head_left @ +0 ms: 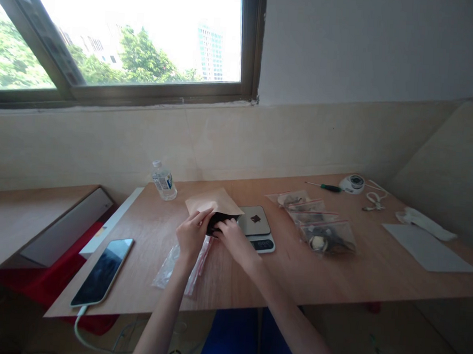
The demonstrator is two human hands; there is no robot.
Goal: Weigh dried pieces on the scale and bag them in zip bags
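Observation:
Both my hands meet over the middle of the wooden table (278,275). My left hand (193,232) pinches the edge of a brown paper pouch (213,200) with a dark opening (218,221). My right hand (232,239) has its fingers curled at that dark opening, touching it; what they hold, if anything, is hidden. A small digital scale (256,227) with a dark bit on its plate sits just right of my hands. An empty clear zip bag (183,264) lies flat under my left wrist.
A phone (103,270) on a white cable lies at the front left. A small water bottle (163,181) stands behind. Filled zip bags (321,227) lie right of the scale. A green screwdriver (327,187), a dome camera (353,183) and a grey sheet (428,247) sit far right.

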